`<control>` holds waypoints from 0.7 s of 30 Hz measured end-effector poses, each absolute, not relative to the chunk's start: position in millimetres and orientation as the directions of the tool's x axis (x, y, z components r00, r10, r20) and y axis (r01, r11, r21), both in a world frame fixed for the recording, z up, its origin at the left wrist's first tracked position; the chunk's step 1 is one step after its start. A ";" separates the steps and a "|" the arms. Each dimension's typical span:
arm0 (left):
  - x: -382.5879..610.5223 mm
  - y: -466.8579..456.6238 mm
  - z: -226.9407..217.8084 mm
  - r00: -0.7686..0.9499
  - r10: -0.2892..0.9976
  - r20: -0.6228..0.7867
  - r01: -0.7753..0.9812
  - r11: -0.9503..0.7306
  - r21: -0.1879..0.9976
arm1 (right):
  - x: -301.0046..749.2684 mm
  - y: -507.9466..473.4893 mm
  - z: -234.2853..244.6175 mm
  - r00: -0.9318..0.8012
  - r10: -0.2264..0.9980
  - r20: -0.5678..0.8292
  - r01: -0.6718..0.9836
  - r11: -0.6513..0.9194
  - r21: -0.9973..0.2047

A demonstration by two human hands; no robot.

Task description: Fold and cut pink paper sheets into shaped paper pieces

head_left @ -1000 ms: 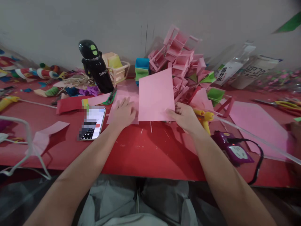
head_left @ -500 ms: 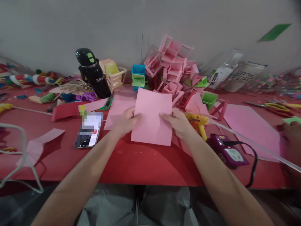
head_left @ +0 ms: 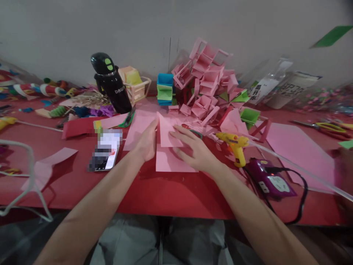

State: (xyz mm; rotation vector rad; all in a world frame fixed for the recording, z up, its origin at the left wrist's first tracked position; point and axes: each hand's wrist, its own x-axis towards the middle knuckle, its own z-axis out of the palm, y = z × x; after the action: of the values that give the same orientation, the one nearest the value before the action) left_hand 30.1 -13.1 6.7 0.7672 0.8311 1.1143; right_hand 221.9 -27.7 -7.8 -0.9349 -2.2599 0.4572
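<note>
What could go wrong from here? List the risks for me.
The flap of the pink sheet, partly raised, might crease crooked. The yellow glue gun near the right hand could burn it, if hot. The loosely heaped pink paper pieces behind might topple.

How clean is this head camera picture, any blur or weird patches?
Head view, centre: the pink sheet and right hand read fairly clearly in dim light; head view, left: pixel blocks cover part of the phone; head view, right edge: pink-and-green clutter looks smeared.
</note>
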 end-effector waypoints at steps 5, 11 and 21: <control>29.6 -13.1 4.5 0.059 0.980 -0.190 -0.416 0.197 0.888 | 211.9 -36.8 -8.4 -0.677 0.651 0.343 0.576 0.759 -0.303; 29.2 -8.2 2.7 -0.015 0.972 -0.233 -0.479 0.198 0.855 | 203.8 -40.5 -12.3 -0.669 0.669 0.324 0.634 0.741 -0.222; 14.0 -12.0 12.5 0.204 0.977 -0.062 -0.502 0.159 0.850 | 216.1 -28.4 0.3 -0.095 0.927 0.364 0.445 0.367 -0.817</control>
State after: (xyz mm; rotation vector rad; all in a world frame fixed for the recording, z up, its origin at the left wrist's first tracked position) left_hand 14.0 -12.0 12.5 0.8090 0.7363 1.2057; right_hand 216.1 -28.4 0.3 -1.2247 -1.7050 0.6549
